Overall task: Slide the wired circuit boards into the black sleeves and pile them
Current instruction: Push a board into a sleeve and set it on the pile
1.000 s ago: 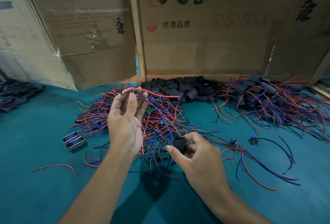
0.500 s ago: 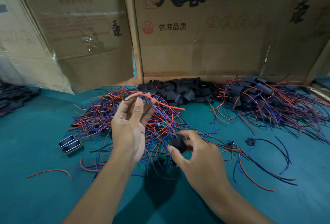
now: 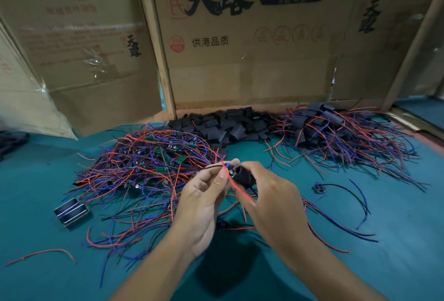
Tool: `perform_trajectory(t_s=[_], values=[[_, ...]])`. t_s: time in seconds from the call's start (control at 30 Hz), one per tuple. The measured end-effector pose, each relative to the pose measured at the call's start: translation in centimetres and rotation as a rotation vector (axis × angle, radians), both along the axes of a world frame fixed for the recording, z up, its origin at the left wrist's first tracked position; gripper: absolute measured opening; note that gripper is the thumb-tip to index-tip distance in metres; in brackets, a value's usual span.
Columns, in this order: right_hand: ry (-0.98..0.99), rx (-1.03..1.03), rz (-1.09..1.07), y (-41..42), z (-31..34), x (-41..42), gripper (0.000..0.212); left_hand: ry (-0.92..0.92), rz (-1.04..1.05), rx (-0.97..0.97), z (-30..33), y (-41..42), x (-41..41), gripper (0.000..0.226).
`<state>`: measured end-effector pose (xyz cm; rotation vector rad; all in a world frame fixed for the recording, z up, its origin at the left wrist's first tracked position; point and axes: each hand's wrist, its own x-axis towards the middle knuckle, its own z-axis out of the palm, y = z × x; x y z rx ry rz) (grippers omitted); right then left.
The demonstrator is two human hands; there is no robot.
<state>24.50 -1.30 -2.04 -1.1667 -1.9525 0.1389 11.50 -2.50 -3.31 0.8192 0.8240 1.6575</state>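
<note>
Both hands meet at the centre of the frame, above the green counter (image 3: 396,240). The left hand (image 3: 204,200) has its fingers curled, thumb and forefinger pinching a small circuit board (image 3: 231,172) by its wired end; a red wire (image 3: 236,186) trails from it down and to the right across the right hand. The right hand (image 3: 271,202) has its fingers curled round a black sleeve (image 3: 243,178), held just right of the board, with the sleeve's mouth touching the board's edge. How far the board sits inside the sleeve cannot be told.

Left of centre lies a large tangled heap of bare wired boards (image 3: 149,168), red, blue and black wires with green boards showing among them. Behind it, at upper centre against the cardboard, is a pile of empty sleeves (image 3: 225,125). At upper right sits the pile of sleeved boards (image 3: 336,132), wires fanning out to the right.

A lone wired board (image 3: 319,188) lies at right of centre, apart from the piles. A small metal part (image 3: 70,212) rests at lower left, near the heap's edge. A loose red wire piece (image 3: 43,254) lies at the far lower left. Printed cardboard boxes (image 3: 240,36) stand along the back of the counter.
</note>
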Motion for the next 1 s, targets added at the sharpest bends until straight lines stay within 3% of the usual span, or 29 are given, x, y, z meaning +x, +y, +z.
perform_trajectory(t_s=[0.27, 0.37, 0.7, 1.0], values=[[0.019, 0.0, 0.111, 0.2, -0.2, 0.1, 0.035, -0.039, -0.004, -0.018, -0.2, 0.0, 0.0, 0.033], [0.006, -0.008, 0.126, 0.5, -0.3, 0.0, 0.037, 0.033, 0.046, 0.005, -0.2, 0.1, -0.3, 0.037], [0.022, 0.031, 0.122, 0.8, -0.1, 0.6, 0.04, 0.379, 0.061, 0.086, 0.2, -0.3, -1.3, 0.022], [-0.009, 0.041, 0.202, 1.4, -0.4, 0.8, 0.039, 0.495, 0.086, 0.122, 0.2, -0.1, -1.8, 0.011]])
